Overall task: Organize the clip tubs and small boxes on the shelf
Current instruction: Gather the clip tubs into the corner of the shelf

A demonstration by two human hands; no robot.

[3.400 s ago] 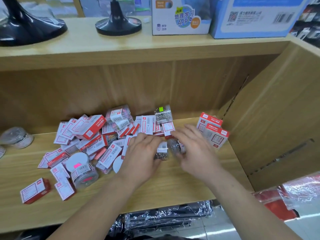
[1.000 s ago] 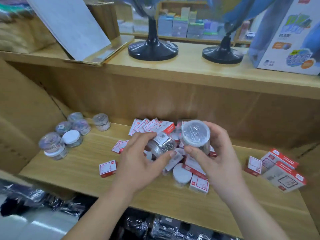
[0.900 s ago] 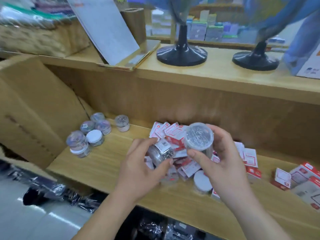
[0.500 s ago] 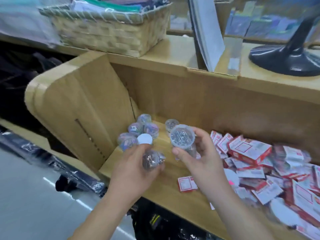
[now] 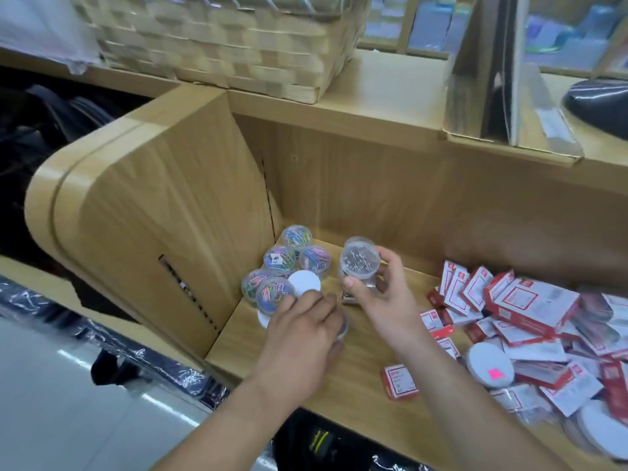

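We record both hands working at the left end of the wooden shelf [image 5: 356, 399], in the middle of the frame.

The right hand [image 5: 382, 295] grips a clear silver-clip tub [image 5: 360, 263] between thumb and curled fingers, upright and raised slightly off the shelf floor. More silver metal shows just under the thumb; we cannot tell what it belongs to.

The left hand [image 5: 302, 338] lies palm down with its fingers curled over a second tub [image 5: 344, 326]. Only the tub's right edge shows, low on the shelf floor.

Five coloured-clip tubs [image 5: 289, 263] stand packed together in the back left corner of the shelf, against the side panel. A white-lidded tub [image 5: 304, 283] sits at the group's near edge, just above the left hand's fingers and just left of the silver-clip tub.

At the right of the frame, red-and-white small boxes [image 5: 530, 314] lie in a loose heap, overlapping and tilted. A flat white round lid with a pink sticker [image 5: 489, 367] rests among them. A single box [image 5: 401, 382] lies apart from the heap, near the shelf's front edge, beside the right forearm.

On the surface above the shelf, a woven basket [image 5: 221, 39] stands at upper left and a black base [image 5: 598, 103] at upper right.
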